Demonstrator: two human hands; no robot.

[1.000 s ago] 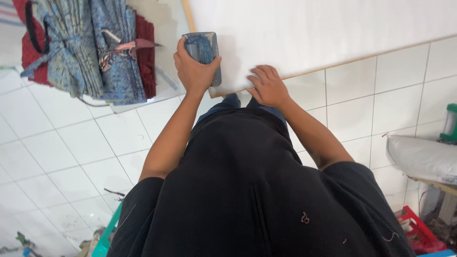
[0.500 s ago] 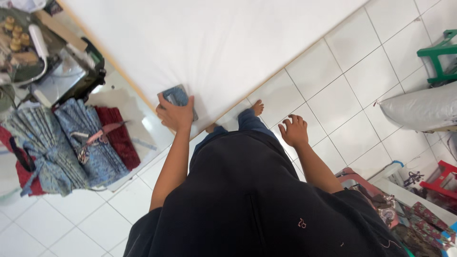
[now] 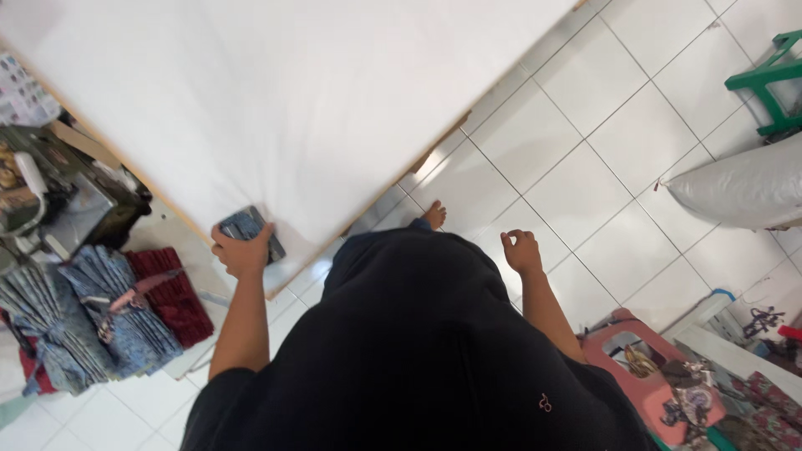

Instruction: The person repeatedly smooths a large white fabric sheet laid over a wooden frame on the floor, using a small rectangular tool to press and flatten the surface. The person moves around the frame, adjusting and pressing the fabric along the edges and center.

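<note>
The person's black shirt (image 3: 418, 359) fills the near view and hides most of both arms and the legs — only one bare foot (image 3: 434, 215) pokes out onto the white tiles (image 3: 585, 167). The left hand (image 3: 241, 250) is closed over a small dark blue-grey block (image 3: 249, 227), fingers curled round its near edge, pressing it down at the edge of the white cloth (image 3: 301, 100) that covers a big board; the board's wooden rim (image 3: 434, 150) shows along the cloth's border. The right hand (image 3: 523, 250) hangs free over the floor, fingers loosely curled, holding nothing, well apart from the board. Just left of the left arm lie folded stacks of blue patterned fabric (image 3: 92, 313) with a dark red stack (image 3: 171, 296) beside them. Near the right elbow stands a pink stool (image 3: 643, 367) with clutter on it. Farther left, past the fabric, a sewing machine (image 3: 58, 200) sits by the board's edge. Farther right, a plump white sack (image 3: 743, 188) lies on the tiles, and beyond it a green stool (image 3: 773, 79) stands in the corner.
</note>
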